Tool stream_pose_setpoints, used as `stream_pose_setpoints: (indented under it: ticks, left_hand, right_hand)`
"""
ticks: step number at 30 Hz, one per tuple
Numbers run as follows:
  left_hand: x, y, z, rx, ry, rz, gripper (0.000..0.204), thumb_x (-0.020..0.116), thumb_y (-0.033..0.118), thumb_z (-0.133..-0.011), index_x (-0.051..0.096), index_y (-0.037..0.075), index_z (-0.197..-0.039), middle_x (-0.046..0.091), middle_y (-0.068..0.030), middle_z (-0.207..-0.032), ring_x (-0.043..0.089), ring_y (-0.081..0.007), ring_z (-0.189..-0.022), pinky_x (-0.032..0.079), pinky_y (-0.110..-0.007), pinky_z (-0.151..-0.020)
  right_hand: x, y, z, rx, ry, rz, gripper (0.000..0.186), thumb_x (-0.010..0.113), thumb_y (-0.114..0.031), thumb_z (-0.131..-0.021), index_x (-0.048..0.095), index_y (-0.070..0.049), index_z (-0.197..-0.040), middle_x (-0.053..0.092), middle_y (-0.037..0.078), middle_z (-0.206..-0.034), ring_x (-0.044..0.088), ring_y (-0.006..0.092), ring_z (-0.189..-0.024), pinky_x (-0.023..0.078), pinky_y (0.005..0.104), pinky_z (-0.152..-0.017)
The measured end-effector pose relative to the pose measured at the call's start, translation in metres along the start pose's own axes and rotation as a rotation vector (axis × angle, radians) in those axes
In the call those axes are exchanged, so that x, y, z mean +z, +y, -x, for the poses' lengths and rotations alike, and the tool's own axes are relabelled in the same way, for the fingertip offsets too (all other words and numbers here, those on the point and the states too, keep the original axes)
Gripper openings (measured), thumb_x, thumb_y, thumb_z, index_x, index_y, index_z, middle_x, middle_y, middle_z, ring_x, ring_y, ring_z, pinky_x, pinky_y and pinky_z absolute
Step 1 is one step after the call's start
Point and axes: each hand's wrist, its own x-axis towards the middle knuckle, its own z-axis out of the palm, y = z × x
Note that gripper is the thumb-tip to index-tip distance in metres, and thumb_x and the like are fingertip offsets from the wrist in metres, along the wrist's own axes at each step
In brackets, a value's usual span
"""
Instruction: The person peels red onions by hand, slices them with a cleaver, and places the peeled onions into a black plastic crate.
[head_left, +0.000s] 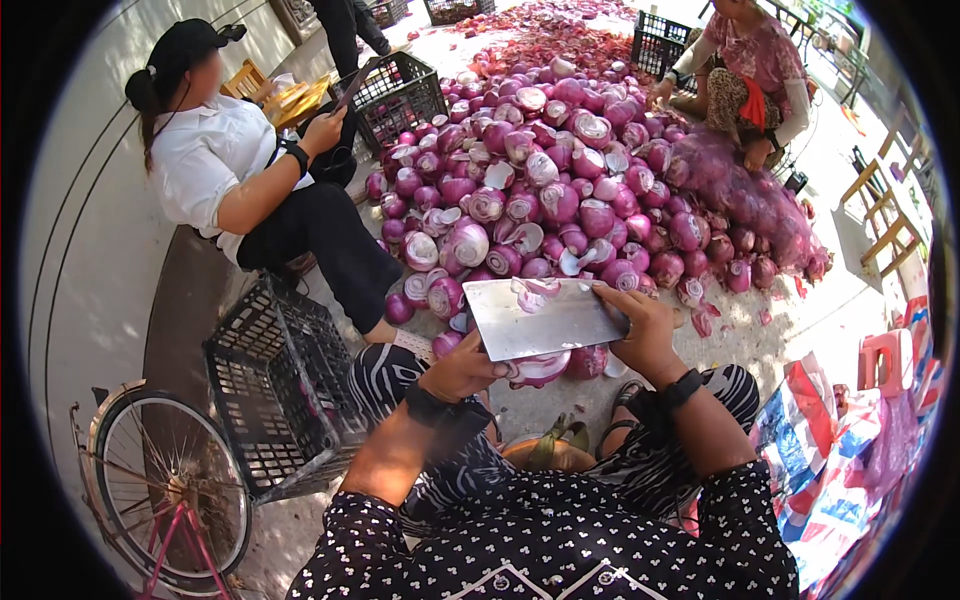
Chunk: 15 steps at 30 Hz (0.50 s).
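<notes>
My right hand [645,335] is closed round the handle end of a broad-bladed cleaver [550,330], held flat above my knees. A purplish scrap of onion skin [538,290] clings to its far edge. Below the blade's near edge shows a partly peeled red onion [542,369], mostly covered by the blade. The fingers of my left hand [462,370] curl against this onion at its left side. Just beyond both hands lies a large heap of red onions [560,205], many trimmed, with loose skins among them.
A black plastic crate [270,370] and a bicycle wheel [170,490] stand at left. A person in a white shirt [210,165] sits beyond them, another crate [400,100] behind. At right are a crouching person [755,60], purple mesh netting [735,185], a pink stool [886,362] and striped sheeting [825,440].
</notes>
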Motion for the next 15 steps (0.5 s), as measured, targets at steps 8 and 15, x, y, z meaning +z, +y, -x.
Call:
stream_pose_setpoints:
  ticks: [8, 15]
  left_hand:
    - [0.002, -0.006, -0.033, 0.069, 0.485, -0.514, 0.061, 0.066, 0.013, -0.082, 0.03, 0.009, -0.131, 0.049, -0.0121, -0.12, 0.055, -0.0189, -0.105, 0.047, -0.032, -0.089]
    - [-0.003, -0.019, -0.037, 0.165, 0.584, -0.55, 0.071, 0.079, 0.01, -0.068, 0.034, 0.01, -0.123, 0.054, -0.0097, -0.109, 0.057, -0.0169, -0.096, 0.05, -0.03, -0.079]
  right_hand:
    - [-0.015, -0.042, 0.003, -0.142, -0.048, -0.024, 0.064, 0.073, -0.01, -0.049, 0.064, -0.016, -0.112, 0.051, 0.005, -0.068, 0.054, 0.0241, -0.06, 0.042, 0.0359, -0.054]
    - [-0.009, -0.046, 0.005, -0.148, -0.097, -0.066, 0.061, 0.074, -0.013, -0.052, 0.063, -0.016, -0.112, 0.051, 0.005, -0.068, 0.055, 0.0235, -0.061, 0.043, 0.036, -0.056]
